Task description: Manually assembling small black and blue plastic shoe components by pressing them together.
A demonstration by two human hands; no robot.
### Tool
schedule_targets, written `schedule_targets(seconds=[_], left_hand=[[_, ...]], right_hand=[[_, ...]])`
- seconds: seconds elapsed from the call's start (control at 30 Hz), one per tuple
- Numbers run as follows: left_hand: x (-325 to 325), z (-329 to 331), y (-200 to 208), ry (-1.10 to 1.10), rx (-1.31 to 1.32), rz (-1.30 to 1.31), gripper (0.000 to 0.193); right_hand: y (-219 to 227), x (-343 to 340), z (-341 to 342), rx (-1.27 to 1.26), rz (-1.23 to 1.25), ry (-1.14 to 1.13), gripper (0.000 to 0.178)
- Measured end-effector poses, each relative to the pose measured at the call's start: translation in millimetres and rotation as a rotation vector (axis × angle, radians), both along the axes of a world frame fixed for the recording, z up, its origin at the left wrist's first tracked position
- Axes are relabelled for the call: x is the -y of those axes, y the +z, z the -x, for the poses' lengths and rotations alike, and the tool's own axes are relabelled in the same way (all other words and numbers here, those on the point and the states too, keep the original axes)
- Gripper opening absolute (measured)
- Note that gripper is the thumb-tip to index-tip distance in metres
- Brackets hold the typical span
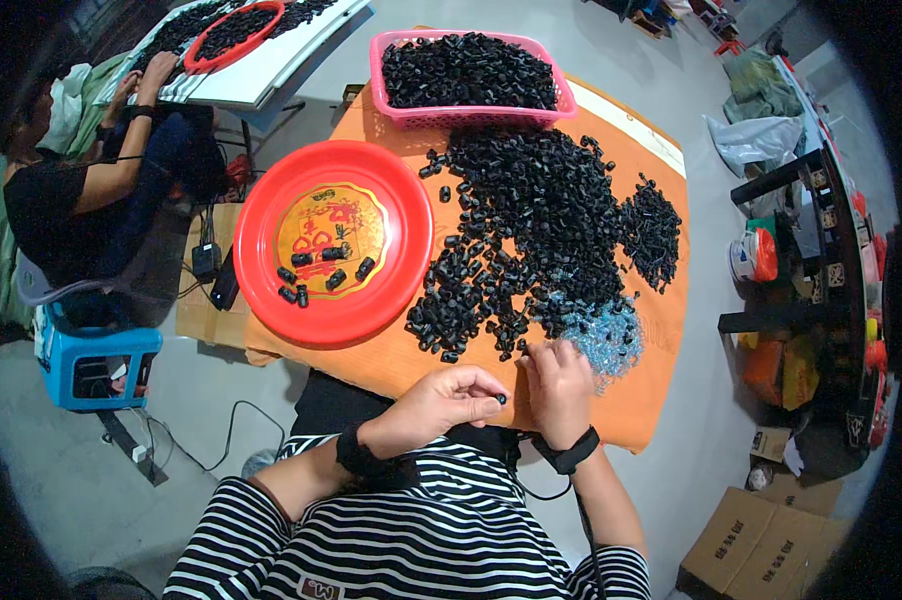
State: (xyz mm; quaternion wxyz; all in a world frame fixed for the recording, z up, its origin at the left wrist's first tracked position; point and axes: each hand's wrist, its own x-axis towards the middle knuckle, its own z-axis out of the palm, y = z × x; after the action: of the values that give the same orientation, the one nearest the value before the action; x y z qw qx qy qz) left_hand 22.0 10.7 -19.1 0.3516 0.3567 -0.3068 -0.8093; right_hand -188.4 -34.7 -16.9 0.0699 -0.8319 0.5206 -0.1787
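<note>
My left hand [439, 408] is closed in a pinch on a small black plastic part [501, 399], held just over the near edge of the orange-covered table [396, 365]. Beside it, my right hand [561, 390] has its fingers bent and drawn together at the near side of the heaps; whatever they hold is hidden. A spread heap of small black plastic parts [536, 190] lies beyond both hands. Touching its near right side is a pile of tiny shiny clear-blue pieces [603, 338]. To the left, a red round tray [261, 285] carries several black cylindrical pieces [365, 267].
A pink basket [386, 112] full of black parts stands at the table's far edge. Thin black pieces [653, 230] lie at right. Another person [81, 190] works at a white table [261, 85]. A blue stool [101, 350], shelving [831, 230] and cardboard boxes [761, 545] stand around.
</note>
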Motion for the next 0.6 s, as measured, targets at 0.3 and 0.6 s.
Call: schedule_targets(seconds=[0.3, 0.6], left_hand=[[3.4, -2.5, 0.3, -0.001, -0.072, -0.071, 0.028], [2.4, 4.6, 3.2, 0.024, 0.050, -0.014, 0.029]], right_hand=[[20.7, -3.3, 4.2, 0.555, -0.402, -0.221, 0.010], [54.5, -22.2, -7.2, 0.430, -0.120, 0.075, 0.008]])
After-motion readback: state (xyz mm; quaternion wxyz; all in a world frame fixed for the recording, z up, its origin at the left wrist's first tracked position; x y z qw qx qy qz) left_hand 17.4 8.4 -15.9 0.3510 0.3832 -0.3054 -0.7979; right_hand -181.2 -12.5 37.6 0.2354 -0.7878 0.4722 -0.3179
